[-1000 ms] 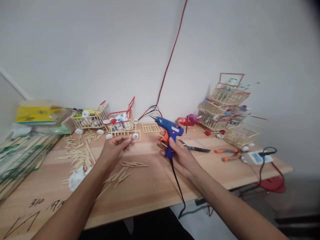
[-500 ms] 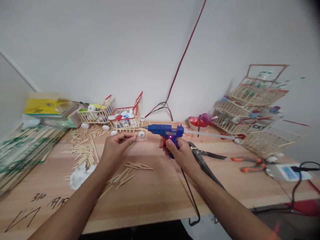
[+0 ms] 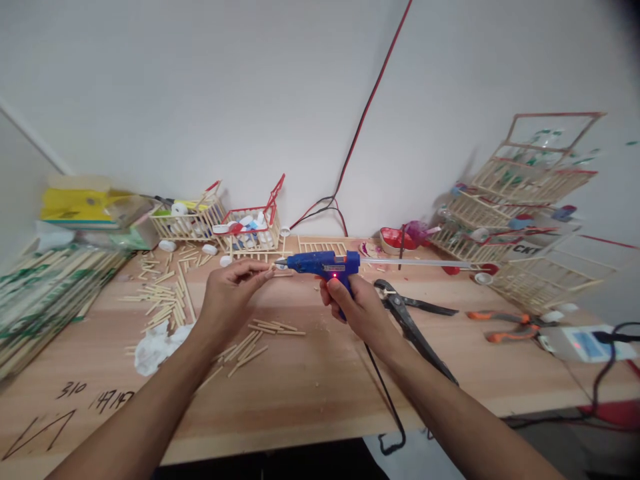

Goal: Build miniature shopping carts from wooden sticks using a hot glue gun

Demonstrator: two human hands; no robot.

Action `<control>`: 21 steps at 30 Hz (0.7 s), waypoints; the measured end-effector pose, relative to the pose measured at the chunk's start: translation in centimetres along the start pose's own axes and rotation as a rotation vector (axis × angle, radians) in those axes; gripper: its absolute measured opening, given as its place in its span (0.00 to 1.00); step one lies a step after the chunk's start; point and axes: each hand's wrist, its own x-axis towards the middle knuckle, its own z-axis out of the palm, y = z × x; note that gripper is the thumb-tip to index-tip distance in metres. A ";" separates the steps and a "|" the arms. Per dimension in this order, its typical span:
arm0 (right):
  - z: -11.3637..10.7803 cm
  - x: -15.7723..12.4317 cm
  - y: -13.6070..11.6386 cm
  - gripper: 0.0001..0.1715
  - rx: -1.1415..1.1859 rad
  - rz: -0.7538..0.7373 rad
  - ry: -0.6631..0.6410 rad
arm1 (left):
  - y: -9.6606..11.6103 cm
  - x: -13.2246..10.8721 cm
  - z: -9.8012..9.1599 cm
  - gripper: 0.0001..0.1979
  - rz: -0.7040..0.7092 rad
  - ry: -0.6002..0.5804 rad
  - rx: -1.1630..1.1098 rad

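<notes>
My right hand (image 3: 353,297) is wrapped round the handle of a blue glue gun (image 3: 320,263), whose small red light is lit. A long clear glue stick (image 3: 415,263) sticks out of its back. The gun's nozzle points left and meets the fingertips of my left hand (image 3: 235,283), which are pinched together. What they hold is too small to make out. Just behind the gun lies a ladder-like frame of thin sticks (image 3: 320,247). Short cut sticks (image 3: 247,350) lie on the wooden table (image 3: 320,393) below my left hand.
Small stick carts (image 3: 187,227) stand at the back left, near bundled sticks (image 3: 55,293). Stacked stick baskets (image 3: 530,200) rise at the right. Black pliers (image 3: 410,327), orange-handled pliers (image 3: 510,325), a red dish (image 3: 397,239) and a white device (image 3: 575,343) lie about; the gun's cord hangs over the front edge.
The glue gun has moved left, so its nozzle now reaches my left fingertips. My left hand stays pinched in nearly the same place. The view has shifted slightly.
</notes>
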 end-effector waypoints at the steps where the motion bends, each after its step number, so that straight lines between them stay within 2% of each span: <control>1: 0.0 0.0 0.0 0.27 -0.001 0.001 0.000 | 0.0 0.0 0.0 0.08 0.000 0.001 0.004; 13: 0.0 -0.1 -0.2 0.24 0.017 0.014 -0.009 | 0.0 0.0 -0.1 0.08 0.037 0.003 0.058; 21: 0.0 0.0 -0.1 0.23 0.005 0.019 -0.002 | -0.1 0.0 -0.1 0.09 0.007 0.013 0.031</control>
